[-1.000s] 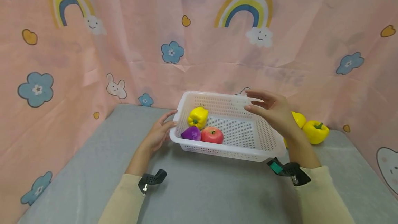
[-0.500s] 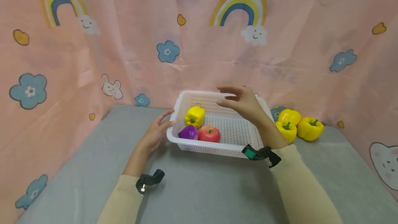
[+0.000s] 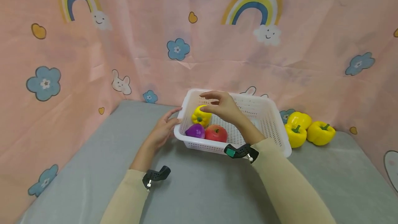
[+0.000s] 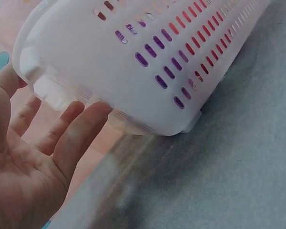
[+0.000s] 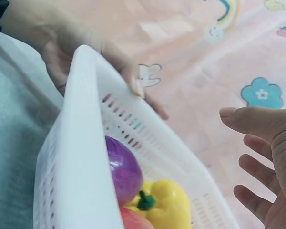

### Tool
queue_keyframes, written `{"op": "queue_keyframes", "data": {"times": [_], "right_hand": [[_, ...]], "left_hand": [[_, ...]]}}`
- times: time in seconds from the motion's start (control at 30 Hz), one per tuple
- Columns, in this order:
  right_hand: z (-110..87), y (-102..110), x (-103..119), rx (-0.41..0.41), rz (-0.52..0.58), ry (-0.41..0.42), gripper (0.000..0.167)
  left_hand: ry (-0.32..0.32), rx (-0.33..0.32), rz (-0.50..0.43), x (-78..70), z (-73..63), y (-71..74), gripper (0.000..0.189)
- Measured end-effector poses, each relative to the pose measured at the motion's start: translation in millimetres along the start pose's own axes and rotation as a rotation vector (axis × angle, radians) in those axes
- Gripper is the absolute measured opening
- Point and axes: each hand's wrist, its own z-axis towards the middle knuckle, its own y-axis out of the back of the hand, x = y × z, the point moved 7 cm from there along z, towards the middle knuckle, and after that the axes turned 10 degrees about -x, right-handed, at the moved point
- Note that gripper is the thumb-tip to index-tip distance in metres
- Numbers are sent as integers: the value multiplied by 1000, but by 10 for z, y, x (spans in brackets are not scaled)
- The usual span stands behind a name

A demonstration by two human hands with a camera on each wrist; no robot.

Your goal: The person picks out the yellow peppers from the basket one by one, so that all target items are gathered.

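A white slotted plastic basket (image 3: 248,110) sits tilted on the grey table. Its left rim is held by my left hand (image 3: 161,130), with fingertips against the outer wall and the thumb at the edge. Over the left part of the basket hovers my right hand (image 3: 225,108), fingers loosely curved and nothing between them. Right below its thumb lies a yellow bell pepper (image 3: 199,117) with a green stem. A glossy purple onion-like thing (image 5: 123,169) and a red apple (image 3: 216,133) lie beside the pepper, in the basket's near left corner.
Several yellow bell peppers (image 3: 320,133) stand clustered on the grey table (image 3: 199,189), just right of the basket. A pink cloth (image 3: 140,27) printed with rainbows and flowers hangs behind and along the sides.
My right hand has moved left across the basket, from its right end to above the yellow pepper inside. My left hand stays on the left rim.
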Motion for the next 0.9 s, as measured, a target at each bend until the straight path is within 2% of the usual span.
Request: {"op": "queue_keyframes", "data": {"times": [0.17,0.5,0.9], "right_hand": [[56,-143,-62,19,-2,-24,48],[86,-287,-290,18,-15,-87,50],[53,-374,-491,33,-124,-184,53]], "left_hand": [[6,-11,-2,0,9,-15,56],[10,-19,-5,-7,9,-40,57],[10,-34,25,3,-12,-9,58]]}}
